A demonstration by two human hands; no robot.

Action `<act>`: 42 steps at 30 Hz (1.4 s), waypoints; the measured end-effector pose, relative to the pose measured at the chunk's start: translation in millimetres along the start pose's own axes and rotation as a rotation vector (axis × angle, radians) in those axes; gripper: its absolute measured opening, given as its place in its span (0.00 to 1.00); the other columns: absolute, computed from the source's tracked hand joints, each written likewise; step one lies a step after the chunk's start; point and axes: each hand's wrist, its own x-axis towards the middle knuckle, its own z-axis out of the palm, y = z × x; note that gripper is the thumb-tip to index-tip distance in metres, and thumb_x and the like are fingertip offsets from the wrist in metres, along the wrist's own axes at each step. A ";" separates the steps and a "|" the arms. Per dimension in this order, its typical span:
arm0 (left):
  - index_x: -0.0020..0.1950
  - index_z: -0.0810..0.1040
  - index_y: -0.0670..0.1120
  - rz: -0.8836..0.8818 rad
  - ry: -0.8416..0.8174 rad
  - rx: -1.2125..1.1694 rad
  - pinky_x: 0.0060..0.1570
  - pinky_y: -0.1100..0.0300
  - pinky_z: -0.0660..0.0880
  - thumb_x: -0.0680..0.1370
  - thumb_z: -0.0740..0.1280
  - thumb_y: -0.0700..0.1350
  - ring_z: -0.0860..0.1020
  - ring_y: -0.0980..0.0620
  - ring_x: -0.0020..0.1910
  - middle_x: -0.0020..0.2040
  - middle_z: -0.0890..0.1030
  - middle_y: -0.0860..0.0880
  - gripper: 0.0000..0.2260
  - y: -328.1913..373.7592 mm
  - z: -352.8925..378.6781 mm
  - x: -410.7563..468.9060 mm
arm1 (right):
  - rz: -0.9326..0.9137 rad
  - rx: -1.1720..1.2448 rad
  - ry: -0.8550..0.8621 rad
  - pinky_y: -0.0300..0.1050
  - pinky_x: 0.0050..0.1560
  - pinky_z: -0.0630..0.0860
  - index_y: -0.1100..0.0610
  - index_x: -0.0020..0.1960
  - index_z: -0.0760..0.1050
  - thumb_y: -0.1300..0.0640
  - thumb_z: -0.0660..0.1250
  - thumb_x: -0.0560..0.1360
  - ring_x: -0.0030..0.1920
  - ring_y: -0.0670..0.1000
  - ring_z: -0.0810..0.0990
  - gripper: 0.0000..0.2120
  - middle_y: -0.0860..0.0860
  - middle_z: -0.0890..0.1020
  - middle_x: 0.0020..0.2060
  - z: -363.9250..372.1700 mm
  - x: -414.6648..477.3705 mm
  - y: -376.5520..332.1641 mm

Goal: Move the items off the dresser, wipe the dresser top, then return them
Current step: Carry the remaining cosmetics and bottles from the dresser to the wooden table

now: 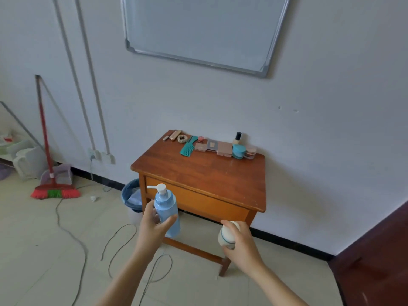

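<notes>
Pale blue plastic fills the left hand [154,226]: a pump bottle [166,208] held upright, fingers wrapped behind it and the thumb pressed across its front, the white pump head pointing left. The forearm reaches up from the bottom edge of the view. The right hand [240,241] is closed around a white bottle [227,236] with a thin blue ring, tilted with its rounded end toward the camera; the fingers cover most of it, so its shape and cap are hard to make out. Both hands are held in the air in front of the dresser [203,173], apart from it and from each other.

The dresser stands against the white wall. Along its back edge lies a row of small things: a teal comb [187,147], a hair tie [182,138], flat makeup cases [213,146], a teal jar [238,151], a clear jar [250,152] just beside it and a small bottle with a black cap [237,138] behind. The items at the far left end are too small to tell.

A bin [132,196] with a dark liner sits on the floor to the left of the dresser, partly hidden by it; something pale lies inside, unclear what. A red broom [51,180] leans on the wall further left, and cables [119,246] loop over the tiles.
</notes>
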 end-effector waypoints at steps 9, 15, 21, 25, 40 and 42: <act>0.58 0.69 0.50 0.028 -0.162 0.072 0.45 0.63 0.73 0.72 0.70 0.36 0.77 0.51 0.48 0.50 0.78 0.50 0.19 -22.0 115.5 134.7 | 0.218 0.028 0.204 0.32 0.57 0.62 0.49 0.66 0.67 0.63 0.69 0.70 0.58 0.47 0.69 0.27 0.46 0.64 0.54 -59.4 95.0 110.3; 0.58 0.69 0.52 -0.003 -0.216 0.112 0.45 0.64 0.73 0.71 0.71 0.38 0.77 0.51 0.49 0.51 0.78 0.50 0.20 -27.5 206.0 219.7 | 0.261 0.051 0.216 0.41 0.59 0.73 0.47 0.66 0.65 0.61 0.69 0.71 0.59 0.49 0.69 0.27 0.46 0.62 0.55 -105.7 187.3 174.4; 0.60 0.67 0.52 -0.086 -0.184 0.111 0.52 0.59 0.73 0.70 0.72 0.37 0.76 0.53 0.53 0.53 0.77 0.53 0.23 -44.7 260.7 277.6 | 0.247 0.088 0.138 0.36 0.58 0.69 0.47 0.67 0.64 0.62 0.68 0.71 0.59 0.47 0.67 0.28 0.46 0.61 0.55 -117.7 253.6 212.0; 0.62 0.67 0.50 -0.131 -0.146 0.151 0.57 0.56 0.71 0.71 0.71 0.37 0.73 0.53 0.55 0.55 0.75 0.52 0.24 -54.2 277.8 311.1 | 0.268 0.110 0.085 0.32 0.59 0.62 0.46 0.68 0.63 0.62 0.67 0.71 0.62 0.48 0.66 0.29 0.46 0.61 0.55 -106.0 282.1 226.9; 0.64 0.67 0.48 -0.160 -0.167 0.231 0.55 0.57 0.72 0.71 0.72 0.39 0.73 0.51 0.57 0.60 0.75 0.49 0.25 -78.4 290.5 408.0 | 0.301 0.059 0.159 0.33 0.58 0.64 0.49 0.70 0.61 0.61 0.68 0.71 0.63 0.49 0.67 0.31 0.51 0.66 0.62 -85.8 383.9 229.9; 0.67 0.66 0.46 -0.172 -0.172 0.260 0.57 0.56 0.73 0.70 0.73 0.40 0.73 0.51 0.59 0.62 0.74 0.48 0.28 -83.1 289.8 409.8 | 0.299 0.035 0.171 0.33 0.55 0.65 0.51 0.70 0.61 0.61 0.68 0.71 0.62 0.50 0.67 0.30 0.52 0.66 0.62 -83.9 395.8 230.2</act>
